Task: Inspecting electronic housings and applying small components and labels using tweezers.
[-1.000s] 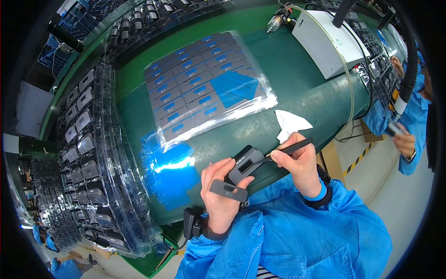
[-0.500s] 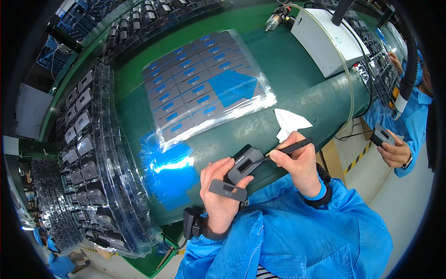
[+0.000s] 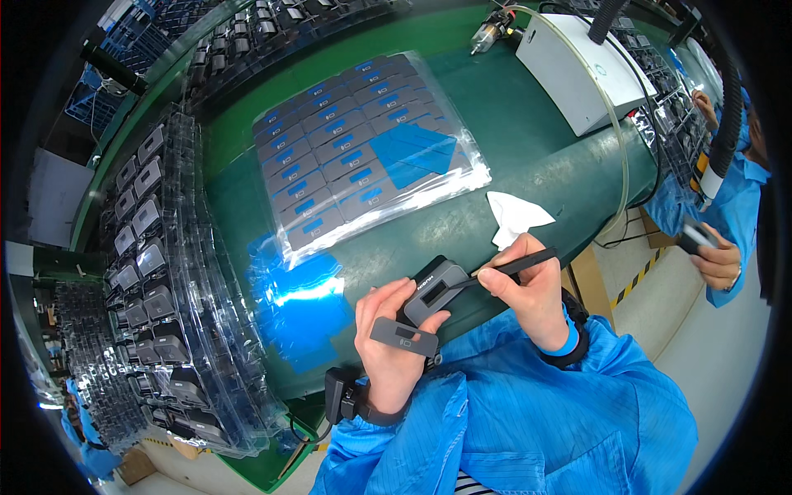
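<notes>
Against half a second ago, both own hands match, while a co-worker's hand (image 3: 718, 262) has shifted its dark device (image 3: 697, 236). The left hand (image 3: 390, 369) clamps a grey-black housing (image 3: 448, 273) above the green desk's (image 3: 384, 260) near edge (a grey faceplate (image 3: 394, 334) lies against its palm); the right hand (image 3: 536, 299) pinches a slim black tool (image 3: 528, 262), tip by the housing's slot (image 3: 432, 292).

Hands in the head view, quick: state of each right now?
Left hand: closed, holding the device and a flat grey plate.
Right hand: closed, holding the black tool.
</notes>
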